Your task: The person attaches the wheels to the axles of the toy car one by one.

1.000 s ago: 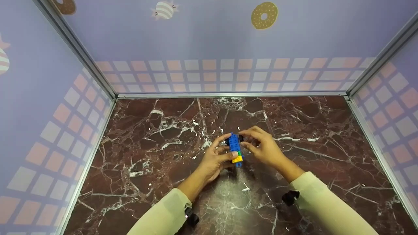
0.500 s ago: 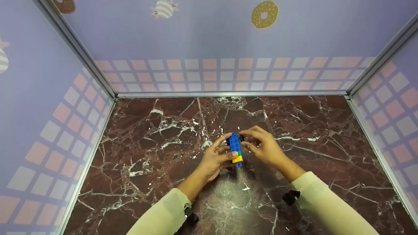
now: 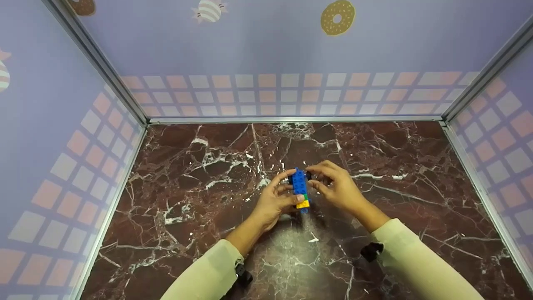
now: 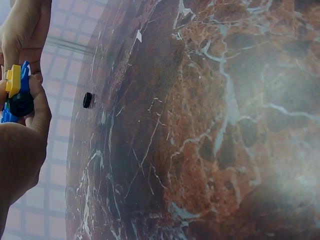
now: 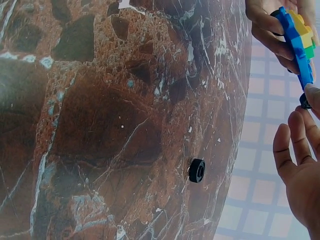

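In the head view my left hand (image 3: 270,206) holds a toy car (image 3: 299,182) built of bricks, its thumb over the near end and the index finger at the far end. The car has a long blue studded base, a yellow brick (image 3: 303,204) and a green brick (image 3: 305,196). My right hand (image 3: 338,189) pinches a black wheel (image 5: 305,101) at the car's far right side between thumb and fingertips. Another black wheel (image 4: 22,104) shows on the car in the left wrist view. Part of the car is hidden behind the left fingers.
A loose black wheel (image 5: 197,170) stands on the dark red marbled tabletop (image 3: 200,250), seen in both wrist views. Purple panels with a checked band (image 3: 266,96) close off the back and both sides. Small white flecks lie about the table's middle.
The car has tilted very slightly in the left hand, so less of its blue near tip shows. Both hands keep nearly the same places and holds.
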A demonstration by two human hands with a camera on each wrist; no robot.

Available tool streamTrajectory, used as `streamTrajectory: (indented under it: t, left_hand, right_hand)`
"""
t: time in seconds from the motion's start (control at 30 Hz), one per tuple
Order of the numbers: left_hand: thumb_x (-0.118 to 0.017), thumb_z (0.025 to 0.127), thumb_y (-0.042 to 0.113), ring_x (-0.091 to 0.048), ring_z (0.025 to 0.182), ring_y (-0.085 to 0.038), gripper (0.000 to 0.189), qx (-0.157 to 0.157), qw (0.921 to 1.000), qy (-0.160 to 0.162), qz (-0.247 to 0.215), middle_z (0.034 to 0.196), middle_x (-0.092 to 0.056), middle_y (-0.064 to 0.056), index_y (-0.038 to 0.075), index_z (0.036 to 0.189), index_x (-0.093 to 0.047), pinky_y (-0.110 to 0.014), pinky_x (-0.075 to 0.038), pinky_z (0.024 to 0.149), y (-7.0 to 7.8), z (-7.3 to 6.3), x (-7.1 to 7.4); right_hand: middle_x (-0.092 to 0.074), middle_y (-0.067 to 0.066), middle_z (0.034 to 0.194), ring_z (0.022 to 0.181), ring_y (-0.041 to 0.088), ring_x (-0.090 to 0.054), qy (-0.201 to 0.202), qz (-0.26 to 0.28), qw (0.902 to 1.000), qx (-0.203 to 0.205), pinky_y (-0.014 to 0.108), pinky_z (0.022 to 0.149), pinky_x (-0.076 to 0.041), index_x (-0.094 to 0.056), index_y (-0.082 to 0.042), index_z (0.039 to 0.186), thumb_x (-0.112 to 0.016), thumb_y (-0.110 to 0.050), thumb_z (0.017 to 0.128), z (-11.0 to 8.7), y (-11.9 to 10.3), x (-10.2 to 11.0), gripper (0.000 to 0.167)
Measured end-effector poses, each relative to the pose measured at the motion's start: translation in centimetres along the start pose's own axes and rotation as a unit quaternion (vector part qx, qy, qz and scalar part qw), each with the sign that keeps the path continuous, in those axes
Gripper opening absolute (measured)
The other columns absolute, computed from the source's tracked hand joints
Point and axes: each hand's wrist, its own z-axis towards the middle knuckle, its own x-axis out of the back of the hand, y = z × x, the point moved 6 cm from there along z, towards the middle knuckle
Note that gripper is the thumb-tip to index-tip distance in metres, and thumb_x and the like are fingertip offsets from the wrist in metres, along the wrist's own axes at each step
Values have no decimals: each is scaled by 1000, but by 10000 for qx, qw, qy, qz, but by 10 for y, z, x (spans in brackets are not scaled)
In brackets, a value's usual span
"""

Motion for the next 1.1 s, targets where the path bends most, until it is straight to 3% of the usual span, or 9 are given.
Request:
streamTrajectory:
  t: [0.27, 0.43, 0.83, 1.1]
  left_hand:
    - [-79, 93, -11, -74, 101, -20, 82, -47, 10000, 8, 74, 121, -65, -11, 12, 165, -49, -32, -70, 79, -1, 1, 0]
    - [-79, 93, -12, -75, 102, -19, 83, -73, 10000, -19, 22, 122, -67, -11, 12, 166, -48, -31, -70, 79, -1, 0, -1]
    - [-80, 96, -7, -75, 108, -20, 83, -169, 9992, -193, 301, 128, -67, -17, 9, 169, -44, -34, -70, 92, 1, -2, -1]
    - [-79, 96, -6, -76, 109, -19, 84, -339, 9980, -263, 475, 129, -68, -22, 7, 170, -41, -38, -70, 97, 4, -3, -2]
  right_hand:
    - [-74, 15, 113, 80, 20, -68, 96, 28, 9999, 41, 20, 70, -60, -77, 0, 132, -82, -4, 98, 1, 0, 1, 34]
    - [-74, 15, 114, 80, 22, -69, 120, -20, 9999, 104, 24, 70, -62, -78, -2, 133, -83, -3, 98, 1, 0, 2, 35]
    - [-73, 16, 111, 96, 25, -78, 123, 57, 9996, 231, 31, 86, -71, -80, 0, 129, -85, -1, 94, 0, -4, 2, 35]
    - [-73, 12, 105, 92, 25, -79, 192, -108, 9988, 447, 29, 82, -71, -82, 0, 126, -86, 0, 93, 1, -8, 4, 34]
